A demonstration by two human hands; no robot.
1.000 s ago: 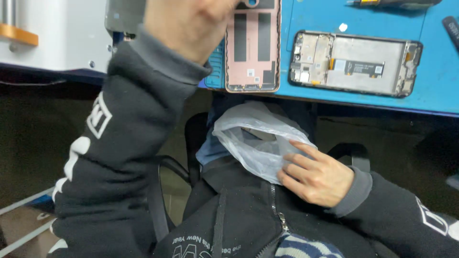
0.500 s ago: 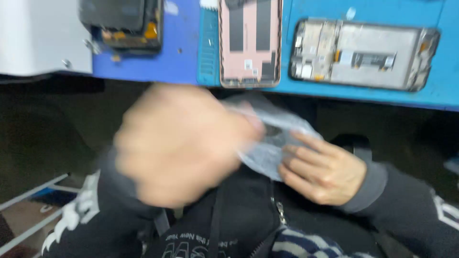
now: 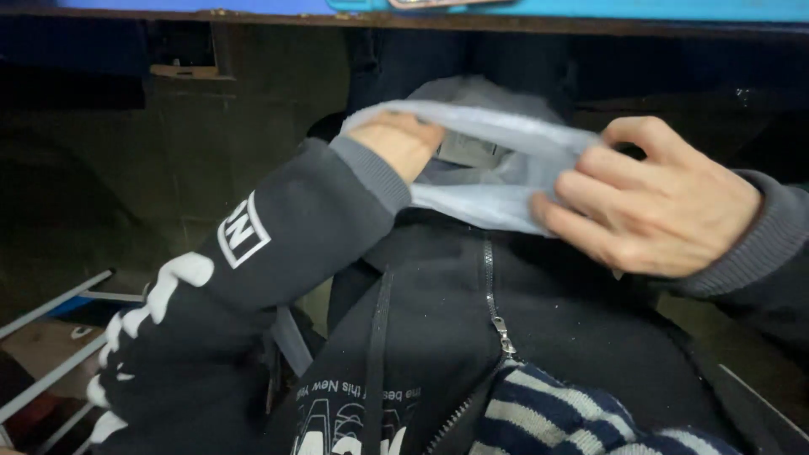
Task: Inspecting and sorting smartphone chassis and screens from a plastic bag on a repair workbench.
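Nearest: dark zip jacket (image 3: 472, 337), striped top beneath; at chest level the clear plastic bag (image 3: 497, 181) is held open. Right hand (image 3: 653, 198) pinches the bag's right rim, fingers curled shut on it; left hand (image 3: 396, 143), raised at the bench 1 s ago, is now inside the mouth w/ fingers hidden, so grip cannot be told. Far: blue bench edge (image 3: 590, 8) only; view has tilted down, so work has moved from bench to bag.

Blue bench edge (image 3: 590, 10) runs along top of frame, brown underside strip just below. Under-bench space dark, dim light. Small recess w/ wooden ledge (image 3: 181, 69) upper left. Pale metal rails (image 3: 50, 307) slant at lower left.
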